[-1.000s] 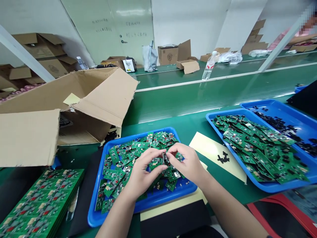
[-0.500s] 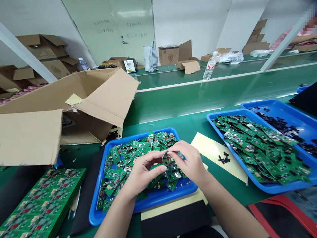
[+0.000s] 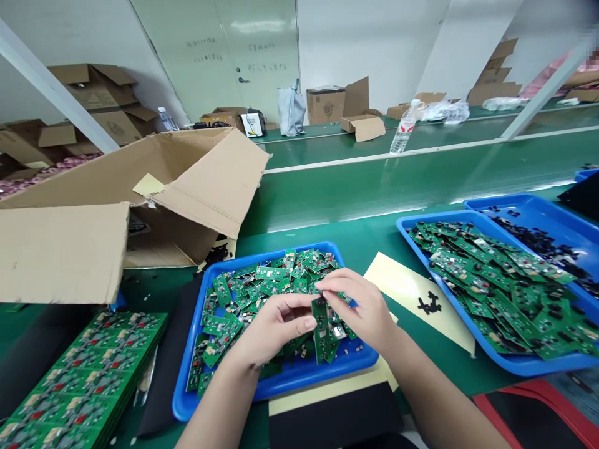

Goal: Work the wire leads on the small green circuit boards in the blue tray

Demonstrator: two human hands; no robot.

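My left hand (image 3: 276, 327) grips a narrow green circuit board (image 3: 321, 333) near its upper end, between thumb and fingers. The board hangs upright above a blue tray (image 3: 276, 391) heaped with similar loose boards. My right hand (image 3: 362, 305) is closed at the board's top end, thumb and fingertips pinching a small dark part (image 3: 320, 298). Fingers partly hide that part, so its exact shape is unclear. To the right, several small black pieces (image 3: 429, 304) lie on a cream sheet (image 3: 393, 277).
On the right stand a blue tray of boards (image 3: 505, 280) and another tray with black pieces (image 3: 543, 240). Stacked board panels (image 3: 88, 374) lie at the left, below an open cardboard box (image 3: 206, 181). A water bottle (image 3: 405, 128) stands on the ledge. A person's arm (image 3: 580, 78) shows far right.
The board in my left hand has turned from foreshortened to hanging with its long face towards me. My right fingertips stay at its top end. The view has shifted slightly.
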